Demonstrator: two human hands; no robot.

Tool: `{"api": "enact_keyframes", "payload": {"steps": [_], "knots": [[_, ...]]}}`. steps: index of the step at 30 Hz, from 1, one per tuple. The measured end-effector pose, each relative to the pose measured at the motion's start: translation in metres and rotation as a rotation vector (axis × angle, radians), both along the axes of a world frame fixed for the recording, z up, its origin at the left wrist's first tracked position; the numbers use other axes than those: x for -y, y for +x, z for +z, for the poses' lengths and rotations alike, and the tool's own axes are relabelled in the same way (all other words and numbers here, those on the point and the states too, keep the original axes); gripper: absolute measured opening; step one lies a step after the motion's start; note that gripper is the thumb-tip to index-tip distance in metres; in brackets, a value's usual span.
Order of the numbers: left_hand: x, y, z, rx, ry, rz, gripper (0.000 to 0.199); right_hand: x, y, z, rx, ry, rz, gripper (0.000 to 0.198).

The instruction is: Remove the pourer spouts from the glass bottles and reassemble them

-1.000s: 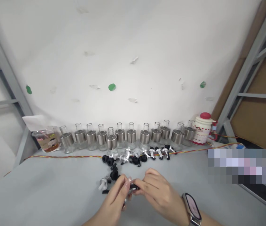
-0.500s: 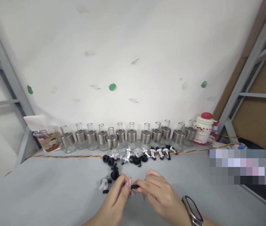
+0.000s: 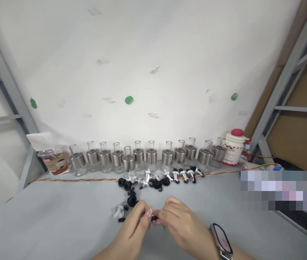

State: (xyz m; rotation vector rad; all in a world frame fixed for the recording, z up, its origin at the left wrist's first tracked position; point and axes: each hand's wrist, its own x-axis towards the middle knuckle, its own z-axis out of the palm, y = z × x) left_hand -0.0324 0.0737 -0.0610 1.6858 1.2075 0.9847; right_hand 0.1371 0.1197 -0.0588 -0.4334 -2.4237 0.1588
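Observation:
My left hand and my right hand meet low in the middle, fingertips pinched together on a small black part. Fingers cover most of it, so its shape cannot be told. A thin black strip shows just left of my left hand; its right end is hidden. Beside it lies a loose silver bottle pourer with a pale tip. Black stopper pieces lie just beyond my left hand. Further off, several silver and black pourers form a row.
Glass bottles with steel collars stand along the wall. A plastic cup is at the left end, a white jar with a red lid at the right. A twisted red-yellow wire crosses the grey table.
My right fingertips have moved slightly left, closer to my left fingers. Less of the black part shows between them. The other things stay where they lay.

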Motion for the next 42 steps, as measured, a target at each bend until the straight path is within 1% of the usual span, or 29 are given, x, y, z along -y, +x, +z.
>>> {"api": "enact_keyframes", "payload": {"steps": [3,8,11,15,19,21,25,30,35,37,39,42], "knots": [[0.000,0.001,0.001,-0.004,-0.011,0.008,0.029,0.000,-0.001,-0.002,-0.021,0.017,-0.018,0.023],[0.001,0.007,0.000,0.027,0.038,0.104,0.032,-0.001,-0.001,-0.005,-0.038,0.037,-0.032,0.021],[0.001,0.008,0.000,0.019,0.006,0.133,0.033,-0.001,-0.001,-0.003,-0.039,0.025,-0.026,0.022],[0.000,0.006,0.002,0.010,-0.048,0.136,0.033,0.000,-0.001,0.001,-0.080,-0.074,-0.030,0.020],[0.001,0.003,0.006,0.034,-0.142,0.098,0.034,0.002,0.001,0.003,-0.087,-0.187,-0.037,0.017],[0.001,0.002,0.007,0.036,-0.154,0.075,0.034,0.002,0.002,0.002,-0.079,-0.219,-0.037,0.016],[0.001,0.001,0.007,-0.006,-0.084,0.025,0.032,0.001,0.002,0.003,-0.058,-0.248,-0.024,0.016],[0.000,-0.001,0.011,-0.148,0.032,-0.035,0.023,0.001,0.003,0.005,-0.066,-0.211,-0.028,0.019],[0.000,-0.005,0.007,-0.288,0.326,-0.103,0.008,0.001,0.005,0.006,-0.070,-0.175,-0.006,0.016],[-0.001,-0.007,0.003,-0.306,0.395,-0.128,0.005,0.001,0.005,0.006,-0.076,-0.163,0.005,0.015],[-0.001,-0.007,0.001,-0.315,0.421,-0.137,0.004,0.001,0.005,0.007,-0.084,-0.150,0.013,0.016],[-0.001,-0.007,0.000,-0.305,0.423,-0.134,0.009,0.002,0.005,0.007,-0.091,-0.136,0.018,0.017]]}}
